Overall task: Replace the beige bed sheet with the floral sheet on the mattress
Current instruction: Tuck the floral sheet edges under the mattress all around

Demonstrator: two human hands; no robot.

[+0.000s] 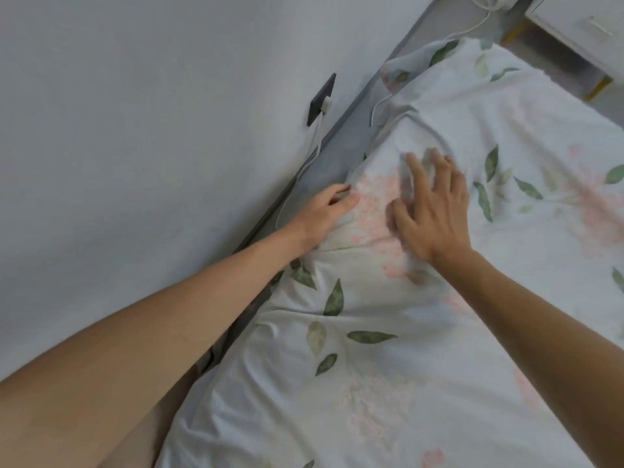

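**Soft floral cotton spread across the mattress by the wall**

White, thin and matte, the floral sheet lay over the mattress, printed with dark green pointed leaves and pale pink blossom clusters. Its cloth was creased in long shallow folds, with a raised ridge running from the wall-side edge toward the far end of the bed. The far corner of the sheet sat bunched and rumpled.

The right hand lay palm-down on the sheet, fingers straight and spread, flat against the fabric and holding nothing. Its outline was blurred. The left hand sat at the wall-side edge of the sheet, just beside the right hand, fingers curled toward the hem; whether it actually pinched the cloth could not be told.

A smooth pale wall ran along the sheet's edge, with a grey strip of bed frame between them. On the wall, a black socket held a white plug, and a thin white cable trailed down along the grey strip. Beyond the sheet's far corner stood a white cabinet.
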